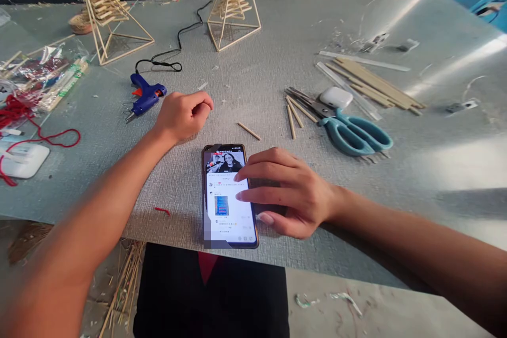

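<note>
A smartphone [229, 200] with a lit screen lies face up near the table's front edge. My right hand [287, 190] reaches over it from the right, fingers stretched apart, fingertips at the screen's right side; whether they touch the glass I cannot tell. My left hand [184, 113] rests on the table above and left of the phone, its fingers curled into a loose fist; nothing shows in it. Close to that hand lies a blue glue gun [148, 96]. A short wooden stick [249, 131] lies between my hands, beyond the phone.
Blue-handled scissors [352, 132], a white case [336, 97] and wooden sticks [368, 82] lie to the right. Two pyramid stick frames [119, 37] stand at the back, near a black cord [180, 37]. Plastic packets [51, 74] and red yarn [18, 111] lie on the left.
</note>
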`<state>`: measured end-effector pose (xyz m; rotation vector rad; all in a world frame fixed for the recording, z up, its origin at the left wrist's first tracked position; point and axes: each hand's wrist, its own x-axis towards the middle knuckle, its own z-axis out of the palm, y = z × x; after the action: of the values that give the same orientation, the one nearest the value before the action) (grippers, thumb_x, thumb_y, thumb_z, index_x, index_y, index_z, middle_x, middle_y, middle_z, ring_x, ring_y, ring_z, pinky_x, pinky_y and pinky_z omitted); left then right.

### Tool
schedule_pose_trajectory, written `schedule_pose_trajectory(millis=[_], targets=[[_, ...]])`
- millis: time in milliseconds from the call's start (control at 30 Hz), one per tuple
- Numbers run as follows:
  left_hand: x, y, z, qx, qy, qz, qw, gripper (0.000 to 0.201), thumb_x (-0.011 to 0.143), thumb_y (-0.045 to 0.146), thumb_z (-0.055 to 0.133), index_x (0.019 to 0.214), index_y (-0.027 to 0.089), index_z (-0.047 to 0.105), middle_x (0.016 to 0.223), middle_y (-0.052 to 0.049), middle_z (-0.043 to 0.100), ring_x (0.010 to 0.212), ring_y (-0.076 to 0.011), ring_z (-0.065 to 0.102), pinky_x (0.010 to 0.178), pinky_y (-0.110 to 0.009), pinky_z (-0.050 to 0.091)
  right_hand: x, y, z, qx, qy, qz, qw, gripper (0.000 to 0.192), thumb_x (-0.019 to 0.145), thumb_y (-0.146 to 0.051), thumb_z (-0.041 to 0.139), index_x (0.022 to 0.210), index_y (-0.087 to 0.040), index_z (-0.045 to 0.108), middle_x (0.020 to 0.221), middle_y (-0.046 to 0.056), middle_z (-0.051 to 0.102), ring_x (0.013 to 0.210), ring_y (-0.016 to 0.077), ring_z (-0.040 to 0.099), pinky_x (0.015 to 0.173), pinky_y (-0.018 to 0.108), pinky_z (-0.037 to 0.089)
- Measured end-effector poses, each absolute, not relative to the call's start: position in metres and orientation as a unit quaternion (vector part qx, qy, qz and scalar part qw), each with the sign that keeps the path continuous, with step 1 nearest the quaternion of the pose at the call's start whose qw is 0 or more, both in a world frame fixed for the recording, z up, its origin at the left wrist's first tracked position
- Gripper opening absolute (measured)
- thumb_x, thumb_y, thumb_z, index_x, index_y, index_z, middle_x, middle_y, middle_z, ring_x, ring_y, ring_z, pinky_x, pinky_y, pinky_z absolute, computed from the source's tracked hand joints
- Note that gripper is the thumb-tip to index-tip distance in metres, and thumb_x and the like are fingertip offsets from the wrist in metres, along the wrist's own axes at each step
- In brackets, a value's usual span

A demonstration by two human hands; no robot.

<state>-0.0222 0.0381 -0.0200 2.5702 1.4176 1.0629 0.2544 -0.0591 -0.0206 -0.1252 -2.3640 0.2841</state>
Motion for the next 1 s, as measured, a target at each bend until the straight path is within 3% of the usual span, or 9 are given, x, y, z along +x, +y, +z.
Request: schedule_pose_trajectory(millis=[167, 333, 1000], targets=[[-0.0228, 0.0395, -0.0209, 0.824, 0.452, 0.341, 0.015, 0.025, 0.089, 0.017, 0.052, 0.08, 0.024, 0.074, 0.048, 0.004, 0.05, 0.046, -0.0117, 0.039, 0.057, -0.033, 0.033, 0.2541, -0.0578, -0.0219, -0.053, -0.927, 0.101, 0.358, 0.021, 0.098, -0.031, 0.058, 0.098, -0.018, 0.074, 0.112, 0.011, 0.075, 0.108, 0.0275, 0.064, 0.09, 0.044, 0.057], [-0.0227, 0.04, -0.0208, 0.823, 0.449, 0.348, 0.013, 0.024, 0.088, 0.017, 0.052, 0.08, 0.023, 0.074, 0.047, 0.005, 0.049, 0.045, -0.0108, 0.038, 0.057, -0.031, 0.033, 0.2548, -0.0562, -0.0258, -0.118, -0.925, 0.071, 0.353, 0.02, 0.099, -0.02, 0.055, 0.104, -0.019, 0.074, 0.117, 0.01, 0.076, 0.11, 0.0274, 0.062, 0.094, 0.046, 0.057], [-0.022, 0.0371, -0.0184, 0.818, 0.464, 0.34, 0.019, 0.026, 0.089, 0.022, 0.05, 0.081, 0.022, 0.074, 0.049, 0.005, 0.051, 0.047, -0.0097, 0.039, 0.059, -0.028, 0.033, 0.2536, -0.0563, -0.0267, -0.111, -0.921, 0.072, 0.367, 0.022, 0.1, -0.018, 0.053, 0.11, -0.018, 0.072, 0.112, 0.009, 0.077, 0.108, 0.0252, 0.065, 0.095, 0.045, 0.059]])
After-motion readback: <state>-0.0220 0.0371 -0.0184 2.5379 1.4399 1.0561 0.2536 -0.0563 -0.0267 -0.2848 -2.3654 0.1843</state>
